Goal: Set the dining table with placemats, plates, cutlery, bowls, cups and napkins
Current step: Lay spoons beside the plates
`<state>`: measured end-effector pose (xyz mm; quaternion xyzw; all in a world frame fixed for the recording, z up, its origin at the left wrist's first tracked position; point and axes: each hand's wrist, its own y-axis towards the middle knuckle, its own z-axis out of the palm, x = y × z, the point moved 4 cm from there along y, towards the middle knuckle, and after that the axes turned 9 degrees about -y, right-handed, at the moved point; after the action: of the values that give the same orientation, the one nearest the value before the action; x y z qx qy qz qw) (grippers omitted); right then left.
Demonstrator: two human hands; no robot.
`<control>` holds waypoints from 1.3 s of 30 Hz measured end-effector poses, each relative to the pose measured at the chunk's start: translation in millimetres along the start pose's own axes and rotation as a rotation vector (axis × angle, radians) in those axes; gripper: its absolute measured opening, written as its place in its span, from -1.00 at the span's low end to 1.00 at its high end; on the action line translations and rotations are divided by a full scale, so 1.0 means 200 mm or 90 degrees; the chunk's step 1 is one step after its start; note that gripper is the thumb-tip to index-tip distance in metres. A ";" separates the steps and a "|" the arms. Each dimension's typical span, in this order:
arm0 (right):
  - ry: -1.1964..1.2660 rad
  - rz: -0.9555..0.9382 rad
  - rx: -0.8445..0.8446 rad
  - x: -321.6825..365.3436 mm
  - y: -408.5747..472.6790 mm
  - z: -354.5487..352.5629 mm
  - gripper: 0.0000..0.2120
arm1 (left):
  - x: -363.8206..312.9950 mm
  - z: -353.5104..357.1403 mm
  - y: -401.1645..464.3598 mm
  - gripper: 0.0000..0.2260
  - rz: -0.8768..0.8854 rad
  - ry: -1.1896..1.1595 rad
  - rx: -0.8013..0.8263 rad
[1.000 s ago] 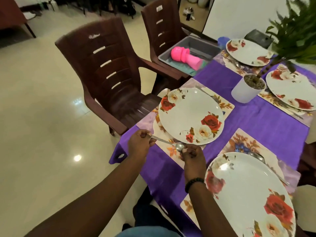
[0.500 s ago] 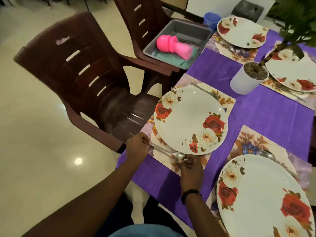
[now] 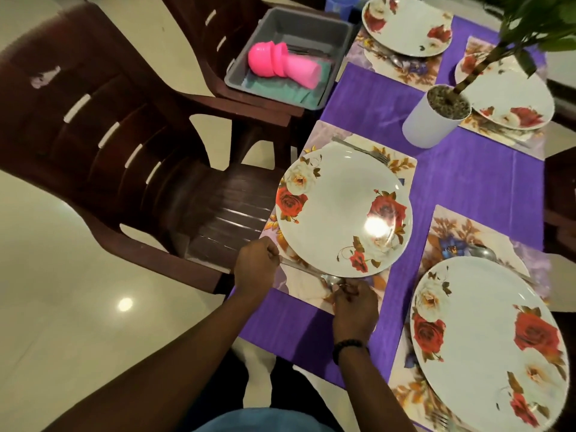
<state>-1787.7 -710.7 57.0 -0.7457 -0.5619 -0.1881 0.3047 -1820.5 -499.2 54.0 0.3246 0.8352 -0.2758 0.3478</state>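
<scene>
A person's left hand (image 3: 256,265) pinches the handle end of a metal spoon (image 3: 313,273), while the right hand (image 3: 353,307), a dark beaded band at its wrist, closes its fingertips on the spoon's bowl. The spoon lies along the near edge of a floral placemat (image 3: 304,286), just beside the rim of a white plate (image 3: 343,210) printed with red and cream roses. A fork (image 3: 363,149) rests on the same placemat at the plate's far side, its middle hidden under the rim.

The placemat sits on a purple tablecloth (image 3: 467,182). To the right, a second rose plate (image 3: 489,344) covers another placemat, a spoon (image 3: 481,252) showing beyond its far rim. Two more plates on placemats stand at the table's far end, on either side of a white pot (image 3: 431,120) holding a leafy plant.

A dark brown plastic chair (image 3: 124,145) stands beside the nearest setting. On the next chair a grey tray (image 3: 280,29) holds stacked pink cups (image 3: 282,65) lying on their side over green napkins (image 3: 280,88), with cutlery behind them.
</scene>
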 end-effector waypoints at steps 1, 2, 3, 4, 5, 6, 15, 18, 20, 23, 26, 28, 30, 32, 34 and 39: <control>-0.004 -0.002 -0.001 0.00 0.00 0.00 -0.86 | 0.00 0.01 0.01 -0.94 0.006 0.010 0.005; -0.011 -0.004 -0.001 0.00 0.00 0.00 -0.86 | 0.00 0.01 0.02 -0.94 0.010 0.015 0.011; -0.017 -0.006 0.000 -0.01 0.00 0.00 -0.86 | 0.00 0.01 0.02 -0.94 0.011 0.019 0.017; -0.021 -0.008 0.001 -0.01 0.01 0.01 -0.85 | 0.00 0.02 0.03 -0.94 0.009 0.022 0.023; -0.022 -0.008 0.004 -0.01 0.01 0.01 -0.84 | 0.00 0.02 0.03 -0.95 0.007 0.021 0.026; -0.021 -0.007 0.007 -0.01 0.01 0.01 -0.84 | 0.00 0.01 0.03 -0.96 0.005 0.018 0.029; 0.033 -0.030 -0.074 0.02 0.00 -0.09 -0.85 | -0.01 -0.03 0.04 -0.86 -0.009 0.045 0.010; -0.035 -0.242 -0.143 0.19 -0.03 -0.10 -0.82 | -0.01 -0.09 0.02 -0.76 0.081 0.143 -0.040; -0.117 -0.379 -0.147 0.31 -0.04 -0.06 -0.79 | -0.01 -0.13 0.01 -0.75 0.145 0.213 -0.062; -0.224 -0.532 -0.119 0.47 -0.05 0.05 -0.66 | 0.00 -0.22 0.02 -0.65 0.196 0.292 -0.071; -0.356 -0.643 -0.054 0.59 -0.06 0.20 -0.52 | -0.01 -0.35 0.02 -0.50 0.204 0.333 -0.078; -0.411 -0.660 -0.004 0.66 -0.08 0.29 -0.42 | 0.00 -0.45 0.02 -0.37 0.195 0.363 -0.076; -0.434 -0.672 0.020 0.73 -0.11 0.36 -0.40 | 0.06 -0.56 0.04 -0.38 0.195 0.395 -0.093; -0.453 -0.698 0.005 0.81 -0.17 0.43 -0.39 | 0.13 -0.67 0.06 -0.39 0.200 0.406 -0.120; -0.463 -0.709 0.006 0.89 -0.25 0.53 -0.38 | 0.21 -0.81 0.09 -0.39 0.196 0.411 -0.133; -0.440 -0.721 0.026 1.15 -0.57 0.86 -0.36 | 0.50 -1.24 0.15 -0.41 0.201 0.424 -0.181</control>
<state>-1838.1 -409.5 99.4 -0.3466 -0.9359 -0.0585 -0.0245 -1953.5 -275.1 120.2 0.4696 0.8718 0.0197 0.1377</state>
